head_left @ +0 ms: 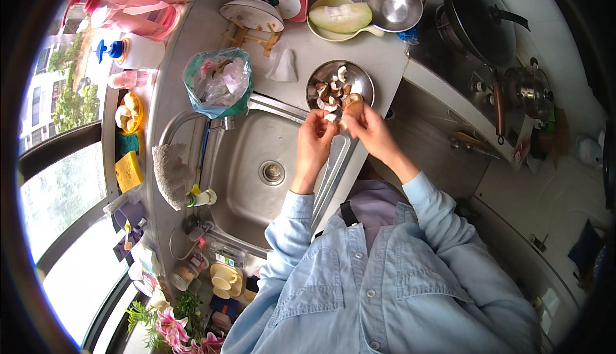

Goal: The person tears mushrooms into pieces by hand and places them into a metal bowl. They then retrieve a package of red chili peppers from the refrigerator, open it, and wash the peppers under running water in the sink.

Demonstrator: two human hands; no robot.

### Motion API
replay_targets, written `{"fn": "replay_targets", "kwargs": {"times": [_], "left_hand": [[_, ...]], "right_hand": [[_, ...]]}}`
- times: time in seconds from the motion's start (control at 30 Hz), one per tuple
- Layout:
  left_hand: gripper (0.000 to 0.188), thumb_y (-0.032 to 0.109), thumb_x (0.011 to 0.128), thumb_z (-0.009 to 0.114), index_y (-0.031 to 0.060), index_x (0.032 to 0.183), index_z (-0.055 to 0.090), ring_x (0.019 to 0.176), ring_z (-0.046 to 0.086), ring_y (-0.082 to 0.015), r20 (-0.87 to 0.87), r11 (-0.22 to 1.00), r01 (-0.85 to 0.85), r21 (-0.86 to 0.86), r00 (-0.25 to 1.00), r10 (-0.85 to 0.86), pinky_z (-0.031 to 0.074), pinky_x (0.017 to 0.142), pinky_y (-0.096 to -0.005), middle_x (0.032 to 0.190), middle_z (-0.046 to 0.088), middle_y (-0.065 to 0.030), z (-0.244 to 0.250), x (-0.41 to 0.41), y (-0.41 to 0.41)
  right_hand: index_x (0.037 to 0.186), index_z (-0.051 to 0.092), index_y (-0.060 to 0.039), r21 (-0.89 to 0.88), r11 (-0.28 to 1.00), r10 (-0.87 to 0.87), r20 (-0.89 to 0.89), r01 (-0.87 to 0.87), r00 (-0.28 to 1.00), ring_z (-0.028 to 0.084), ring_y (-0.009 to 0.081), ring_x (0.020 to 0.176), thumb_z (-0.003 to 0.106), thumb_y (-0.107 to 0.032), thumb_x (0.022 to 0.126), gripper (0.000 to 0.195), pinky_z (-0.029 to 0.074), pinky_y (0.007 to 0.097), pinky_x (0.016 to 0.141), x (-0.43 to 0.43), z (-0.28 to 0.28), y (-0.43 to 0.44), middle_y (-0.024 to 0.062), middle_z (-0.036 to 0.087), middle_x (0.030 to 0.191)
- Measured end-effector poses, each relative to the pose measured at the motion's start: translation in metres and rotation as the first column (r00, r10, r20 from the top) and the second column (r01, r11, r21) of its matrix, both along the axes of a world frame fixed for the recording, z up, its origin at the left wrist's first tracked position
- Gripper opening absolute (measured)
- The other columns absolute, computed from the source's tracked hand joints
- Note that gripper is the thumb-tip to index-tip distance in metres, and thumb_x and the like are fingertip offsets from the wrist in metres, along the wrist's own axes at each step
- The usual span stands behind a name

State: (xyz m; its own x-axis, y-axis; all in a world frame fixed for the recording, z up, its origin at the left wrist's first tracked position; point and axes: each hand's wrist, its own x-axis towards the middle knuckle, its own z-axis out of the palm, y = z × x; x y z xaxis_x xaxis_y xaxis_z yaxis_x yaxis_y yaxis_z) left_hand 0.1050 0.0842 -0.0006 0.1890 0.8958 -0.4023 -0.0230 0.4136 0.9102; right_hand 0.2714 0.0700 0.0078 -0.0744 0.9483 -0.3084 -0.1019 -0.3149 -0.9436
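Observation:
My right hand [363, 125] grips a brown mushroom [352, 105] over the near rim of a stainless steel bowl [368, 82]. Beside it, my left hand [314, 137] pinches a small white mushroom piece [330, 117] between thumb and fingers. Inside the bowl lie several torn pieces of mushroom [332, 92], brown outside and white within. The bowl stands on the counter by the corner of the sink. Part of its near side is hidden behind my hands.
A steel sink [250, 161] lies at left under a curved faucet [178, 120], with a bag-lined bin [219, 108] at its far corner. Behind the bowl, a pale melon piece [340, 17] rests in a dish near an empty metal bowl [393, 5]. A wok [476, 22] sits on the stove at right.

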Motion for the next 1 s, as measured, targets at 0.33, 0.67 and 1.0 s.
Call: {"fn": "replay_targets", "kwargs": {"times": [0.33,0.67,1.0], "left_hand": [[0.044,0.006,0.098,0.055,0.0003,0.14,0.045,0.087,0.069,-0.019,-0.205,0.997,0.073,0.033,0.977,-0.065,0.055,0.076,-0.0314,0.109,0.071,-0.0126,-0.038,0.02,0.018],[0.029,0.02,0.101,0.063,0.0053,0.126,0.06,0.093,0.061,-0.0109,0.013,0.998,0.029,0.064,0.999,-0.03,0.05,0.08,-0.0259,0.112,0.06,-0.0031,-0.003,0.015,0.002],[0.028,0.021,0.101,0.063,0.0101,0.127,0.059,0.097,0.054,-0.0029,0.364,0.986,0.001,-0.164,0.93,0.06,0.043,0.081,-0.02,0.112,0.06,0.0061,0.023,0.004,0.008]], "right_hand": [[0.127,0.056,0.0012,0.084,0.971,-0.236,0.263,0.222,0.936,0.059,0.0077,0.082,0.06,-0.022,0.103,0.034,0.049,0.0244,0.076,0.025,-0.042,0.027,0.0028,0.063,0.102],[0.142,0.048,-0.0066,-0.179,0.984,-0.041,-0.307,-0.015,0.951,0.059,0.0128,0.118,0.051,-0.021,0.107,0.038,0.049,0.0327,0.102,0.011,0.029,0.013,0.0052,0.059,0.131],[0.128,0.052,-0.0042,-0.087,0.995,0.024,-0.204,-0.043,0.979,0.058,0.0106,0.107,0.061,-0.017,0.102,0.03,0.05,0.0267,0.092,0.007,0.033,0.017,0.0017,0.057,0.112]]}}
